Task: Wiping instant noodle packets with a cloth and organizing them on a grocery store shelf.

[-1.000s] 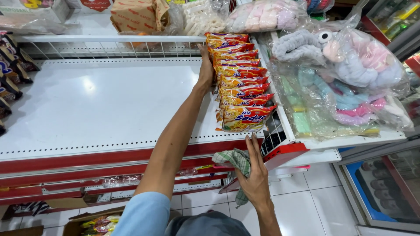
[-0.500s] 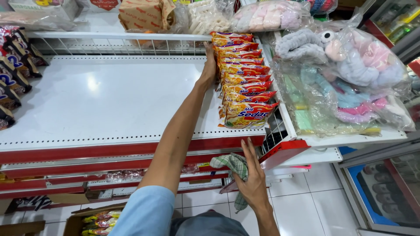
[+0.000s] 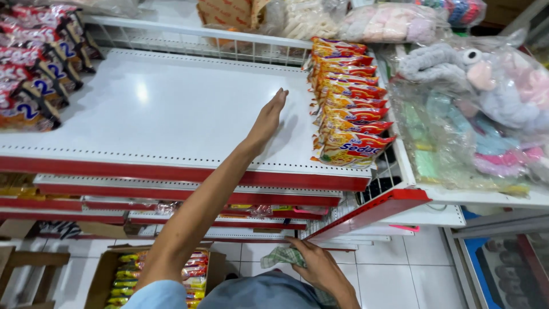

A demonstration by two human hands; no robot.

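Cloth (image 3: 284, 257) gripped in right hand (image 3: 318, 266); left hand (image 3: 266, 121) flat, empty.

White shelf (image 3: 171, 114) with red edge, orange-yellow noodle packets (image 3: 349, 109), green-checked cloth (image 3: 283, 256) (crumpled), pastel plush bags (image 3: 474, 109)

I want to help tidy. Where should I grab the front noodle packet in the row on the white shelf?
Probably pinch the front noodle packet by its top edge, coming from the shelf's front: it stands leaning back on the packets behind, with the wire divider close on its right, so the top is free. The left hand is over bare shelf beside the row.
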